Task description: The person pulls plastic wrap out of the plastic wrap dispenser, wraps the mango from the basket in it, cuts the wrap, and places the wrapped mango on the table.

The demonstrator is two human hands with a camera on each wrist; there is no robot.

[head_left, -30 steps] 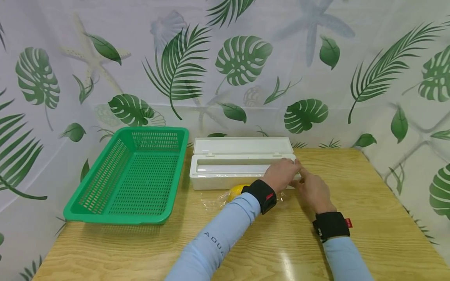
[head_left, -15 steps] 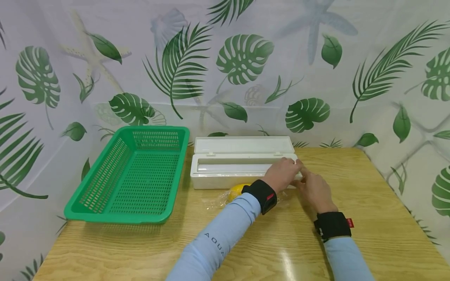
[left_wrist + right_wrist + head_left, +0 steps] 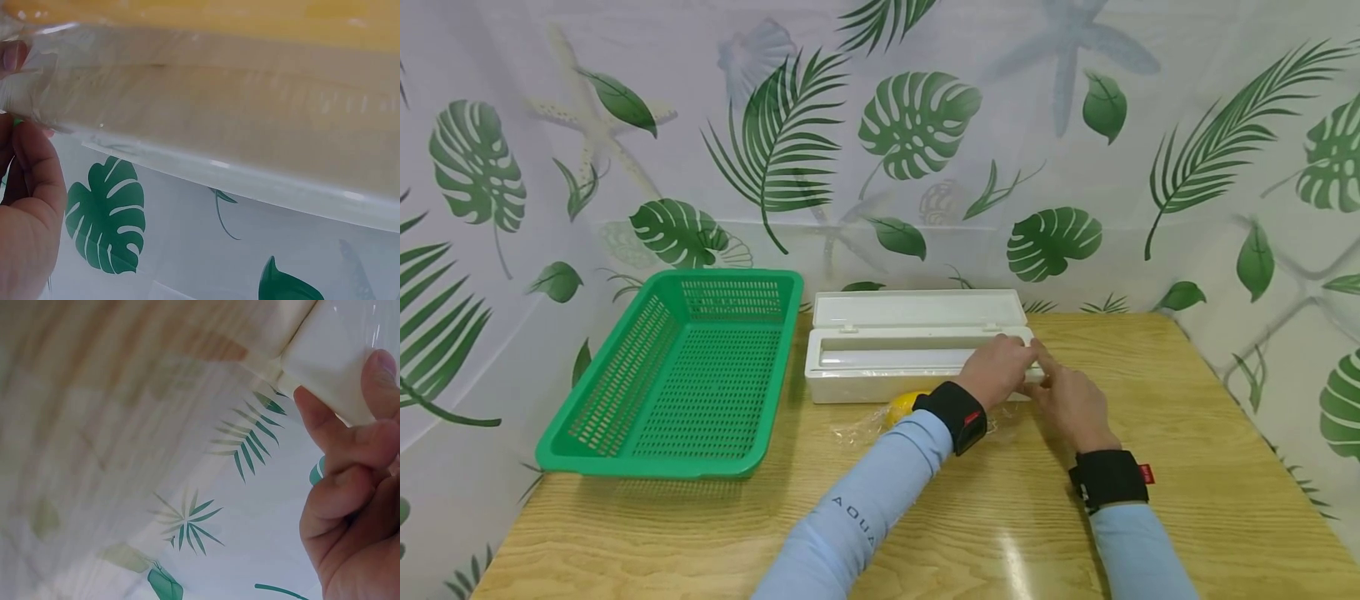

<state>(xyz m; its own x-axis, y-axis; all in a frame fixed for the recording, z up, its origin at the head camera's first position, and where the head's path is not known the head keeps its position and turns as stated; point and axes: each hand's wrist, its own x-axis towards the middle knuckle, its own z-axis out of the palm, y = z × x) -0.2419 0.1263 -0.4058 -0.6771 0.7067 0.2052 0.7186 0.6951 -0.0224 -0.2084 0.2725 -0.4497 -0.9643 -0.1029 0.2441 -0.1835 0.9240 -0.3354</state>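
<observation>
A white cling film dispenser (image 3: pixel 850 387) stands on the table with its lid raised and a pale roll inside. My left hand (image 3: pixel 997 369) is at its right end, and its fingers pinch clear cling film (image 3: pixel 25 94) in the left wrist view. Beside it, my right hand (image 3: pixel 1071 408) holds the dispenser's right corner, thumb and fingers around the end; the exact contact is partly hidden. In front of the dispenser lies a yellow rounded object (image 3: pixel 902 408) on crumpled clear film (image 3: pixel 859 429). My left wrist covers part of it.
A green perforated plastic basket (image 3: pixel 782 375) stands to the left of the dispenser. Wood-grain tabletop (image 3: pixel 1187 433) extends to the right and front. A leaf-printed cloth (image 3: pixel 955 233) hangs close behind and along both sides.
</observation>
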